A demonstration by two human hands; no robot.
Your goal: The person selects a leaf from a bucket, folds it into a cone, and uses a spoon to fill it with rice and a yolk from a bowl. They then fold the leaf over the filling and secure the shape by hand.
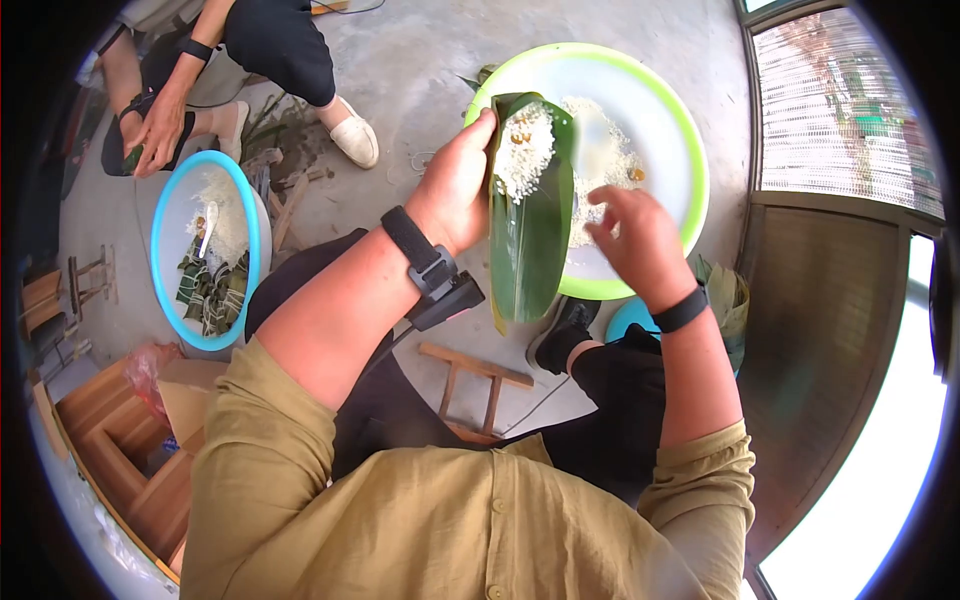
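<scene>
My left hand [456, 188] is closed around a long green leaf [530, 245], its upper end cupped. White rice grains [524, 150] with a few brownish bits lie in that cupped part, and the leaf's lower end hangs down free. To the right, my right hand [640, 245] is over the basin with its fingers curled. A pale, motion-blurred shape that looks like a white spoon [590, 138] reaches from its fingers toward the leaf's edge. Below both hands, a white basin with a lime-green rim [698, 165] holds more loose rice; the leaf covers its left part.
At left, a blue-rimmed basin [163, 250] holds rice, a white spoon [208, 228] and several tied leaf parcels [212, 295]. Another person's hand [160, 135] is beside it. A wooden stool [480, 375] stands between my legs, and a door panel [820, 350] is at right.
</scene>
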